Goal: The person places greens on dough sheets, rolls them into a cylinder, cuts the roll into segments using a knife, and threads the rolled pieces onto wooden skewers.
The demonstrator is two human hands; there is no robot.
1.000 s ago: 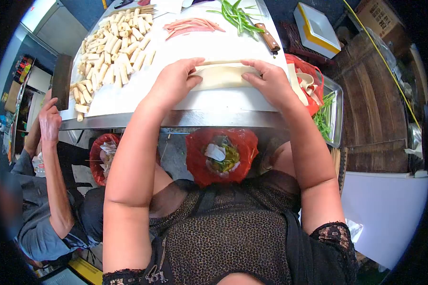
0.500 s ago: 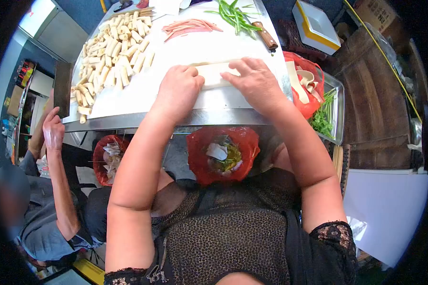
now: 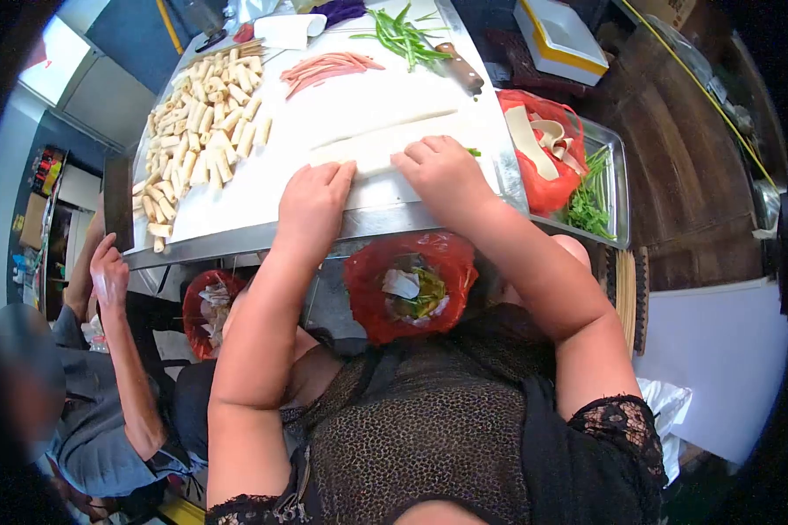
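Pale sheet (image 3: 375,157): one, long; we found it near the front edge of the table (image 3: 385,220), lying crosswise, with a green tip (image 3: 474,152) showing at its right end.
Left hand (image 3: 313,206): closed on the sheet's near edge, fingers bent and bunched; thumb underside hidden from us.
Right hand (image 3: 442,175): closed on the same edge, knuckles raised, fingertips on the sheet — a gap of bare sheet between our hands.
Weight, by our judgement: light; the table bore nearly all of it.
Stiffness: soft and pliable, we judged, likely to crease or tear if pinched hard.
Surface: smooth, perhaps slightly moist; we could not tell how slippery.
Best hold: along the near edge, at two spread points, flat fingertips sharing even pressure — a pull from one end seemed likely to skew it.
Cut pale rolls (image 3: 206,127): heaped, on the table's left side.
Pink strips (image 3: 328,68): loose bundle, toward the table's far side.
Green peppers (image 3: 401,37): slender, at the table's far right, beside a wooden-handled knife (image 3: 461,70).
Red bag (image 3: 530,153): just off the table's right side, pale strips inside.
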